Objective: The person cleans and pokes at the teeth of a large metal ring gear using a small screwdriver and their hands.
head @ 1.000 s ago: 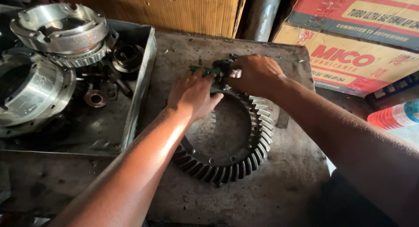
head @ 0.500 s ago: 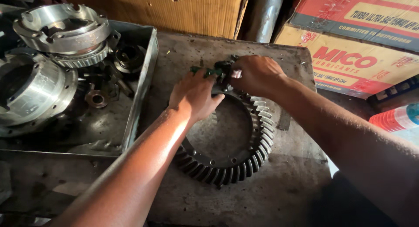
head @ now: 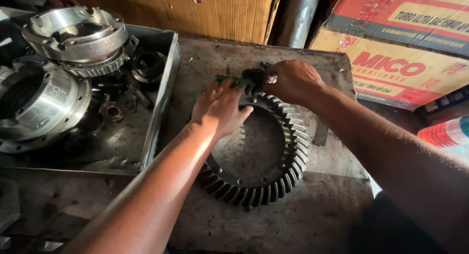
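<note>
On the counter [head: 273, 220], ring gear [head: 273, 185] is lying flat, teeth up. Left hand [head: 220, 107] is resting on its far rim, fingers curled around a green-handled tool [head: 229, 80]. Right hand [head: 293, 80] is closed over the tool's dark head [head: 255, 75] at the gear's top edge — grip detail is hidden. Metal tray [head: 163, 97] just left is holding differential housings [head: 73, 34] and small parts.

The ring gear [head: 273, 171] lies flat on the workbench [head: 312, 220]. Both hands rest on its far rim, the left hand [head: 220, 107] left of the right hand [head: 293, 80]. The metal tray [head: 163, 92] sits left of the gear and holds two differential housings [head: 73, 34]. Cardboard boxes [head: 391, 63] stand behind right.
</note>
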